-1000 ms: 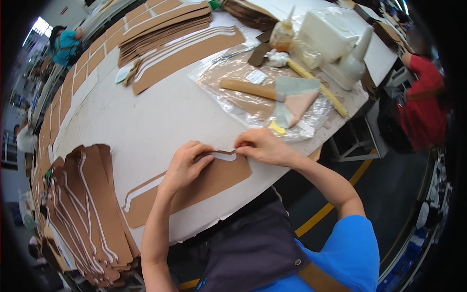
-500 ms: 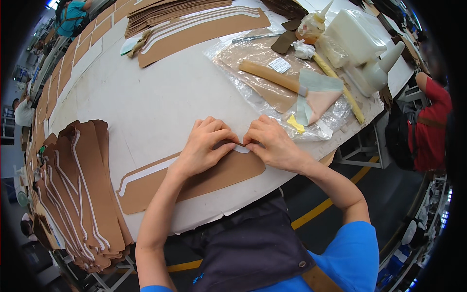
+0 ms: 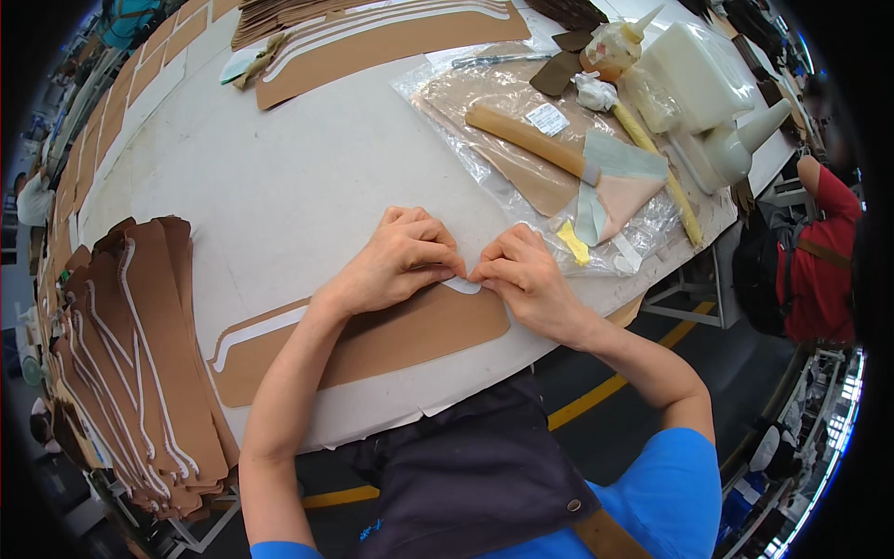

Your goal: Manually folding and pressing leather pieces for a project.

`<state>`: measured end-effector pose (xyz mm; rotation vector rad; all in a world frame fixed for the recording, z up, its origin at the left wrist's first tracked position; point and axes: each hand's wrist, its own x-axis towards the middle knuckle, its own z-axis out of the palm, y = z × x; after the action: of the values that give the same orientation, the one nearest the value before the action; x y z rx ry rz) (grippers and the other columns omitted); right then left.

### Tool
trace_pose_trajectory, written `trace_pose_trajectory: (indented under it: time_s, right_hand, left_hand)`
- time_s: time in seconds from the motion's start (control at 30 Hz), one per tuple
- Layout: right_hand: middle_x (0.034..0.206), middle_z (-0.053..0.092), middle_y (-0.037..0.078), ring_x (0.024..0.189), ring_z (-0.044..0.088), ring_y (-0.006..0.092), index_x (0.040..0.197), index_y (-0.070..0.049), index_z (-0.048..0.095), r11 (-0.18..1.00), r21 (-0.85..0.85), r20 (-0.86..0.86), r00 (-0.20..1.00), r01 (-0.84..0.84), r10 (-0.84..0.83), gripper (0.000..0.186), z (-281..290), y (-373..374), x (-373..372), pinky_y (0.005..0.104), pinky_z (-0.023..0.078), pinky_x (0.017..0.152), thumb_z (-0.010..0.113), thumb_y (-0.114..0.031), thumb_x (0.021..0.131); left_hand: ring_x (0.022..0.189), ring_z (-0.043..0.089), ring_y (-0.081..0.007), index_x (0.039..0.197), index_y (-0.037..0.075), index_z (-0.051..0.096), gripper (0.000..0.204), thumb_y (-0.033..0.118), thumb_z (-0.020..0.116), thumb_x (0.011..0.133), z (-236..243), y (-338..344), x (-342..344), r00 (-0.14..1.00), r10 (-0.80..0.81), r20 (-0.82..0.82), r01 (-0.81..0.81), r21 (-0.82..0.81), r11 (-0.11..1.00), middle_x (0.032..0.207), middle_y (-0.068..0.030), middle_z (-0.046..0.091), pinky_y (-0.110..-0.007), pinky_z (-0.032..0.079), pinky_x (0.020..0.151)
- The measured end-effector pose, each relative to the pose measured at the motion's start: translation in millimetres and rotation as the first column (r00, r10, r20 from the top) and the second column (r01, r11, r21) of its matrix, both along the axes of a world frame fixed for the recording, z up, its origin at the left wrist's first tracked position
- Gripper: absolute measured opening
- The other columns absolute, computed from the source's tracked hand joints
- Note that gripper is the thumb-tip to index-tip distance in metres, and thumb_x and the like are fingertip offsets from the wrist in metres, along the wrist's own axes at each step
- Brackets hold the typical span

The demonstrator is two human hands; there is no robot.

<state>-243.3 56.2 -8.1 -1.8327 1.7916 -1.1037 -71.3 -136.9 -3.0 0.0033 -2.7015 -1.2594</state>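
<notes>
A long brown panel (image 3: 372, 354) with a curved white strip (image 3: 259, 331) along its back edge lies flat on the pale work surface (image 3: 279, 186) in front of me. My left hand (image 3: 410, 261) is closed on the panel's back edge, fingertips pinched near the strip's raised bend. Just right of it, my right hand (image 3: 517, 275) pinches the same edge at the bend, its fingertips almost meeting the left ones and partly hiding the strip there. Left of the panel lies a pile of brown pieces (image 3: 163, 354) with narrow white curved strips.
More brown pieces (image 3: 391, 56) are stacked at the back. At right, a plastic bag (image 3: 438, 93) carries a tan bar (image 3: 521, 138), a yellow roll (image 3: 643, 140) and scraps, beside white containers (image 3: 698, 74) and a glue bottle (image 3: 610, 51). A person in red (image 3: 819, 279) is at far right.
My left hand has moved up and rightward along the edge until its fingertips nearly meet the right hand's. My right hand has shifted slightly right. The view has also shifted.
</notes>
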Motion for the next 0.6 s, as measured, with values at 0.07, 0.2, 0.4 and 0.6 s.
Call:
trace_pose_trajectory:
  time_s: [0.07, 0.2, 0.4, 0.6]
  right_hand:
    - [0.101, 0.067, 0.003, 0.101, 0.058, 0.0251, 0.095, -0.005, 0.076, 1.000, -0.017, -0.004, 1.000, -0.010, 0.010, 0.015, -3, 3, -2, 0.0404, 0.042, 0.089, 0.073, 0.000, 0.082]
    - [0.103, 0.066, 0.004, 0.105, 0.059, 0.0266, 0.093, -0.005, 0.076, 0.985, -0.143, -0.236, 0.970, -0.095, 0.060, 0.018, -5, 2, -4, 0.0424, 0.045, 0.087, 0.072, -0.005, 0.076]
    - [0.108, 0.063, 0.009, 0.110, 0.060, 0.0313, 0.099, -0.005, 0.076, 0.908, -0.181, -0.714, 0.685, -0.377, 0.142, 0.027, 7, 12, -6, 0.0454, 0.046, 0.091, 0.072, -0.011, 0.073]
    - [0.112, 0.063, 0.009, 0.113, 0.056, 0.0311, 0.113, -0.004, 0.077, 0.991, -0.086, -0.211, 0.974, -0.106, 0.086, 0.036, 3, 6, -2, 0.0473, 0.039, 0.099, 0.071, -0.004, 0.077]
  left_hand:
    - [0.104, 0.059, -0.0183, 0.099, 0.016, 0.083, 0.011, 0.012, 0.079, 0.089, -1, 1, 1, 0.999, -0.003, -0.032, 0.003, -0.010, 1.000, 0.101, 0.0022, 0.068, -0.037, 0.037, 0.103]
    - [0.106, 0.059, -0.0208, 0.099, 0.015, 0.081, 0.013, 0.009, 0.078, 0.088, 0, 5, 4, 0.999, -0.001, -0.043, 0.000, -0.021, 1.000, 0.104, 0.0015, 0.068, -0.038, 0.038, 0.102]
    - [0.111, 0.062, -0.0276, 0.107, 0.010, 0.075, 0.036, 0.000, 0.077, 0.073, 12, 39, 22, 0.938, 0.157, -0.310, -0.288, -0.445, 0.848, 0.117, -0.0066, 0.067, -0.042, 0.047, 0.096]
    - [0.114, 0.064, -0.0298, 0.118, 0.004, 0.072, 0.040, 0.001, 0.079, 0.079, 3, 82, 49, 0.897, 0.355, -0.264, -0.438, -0.408, 0.801, 0.123, -0.0084, 0.068, -0.044, 0.053, 0.093]
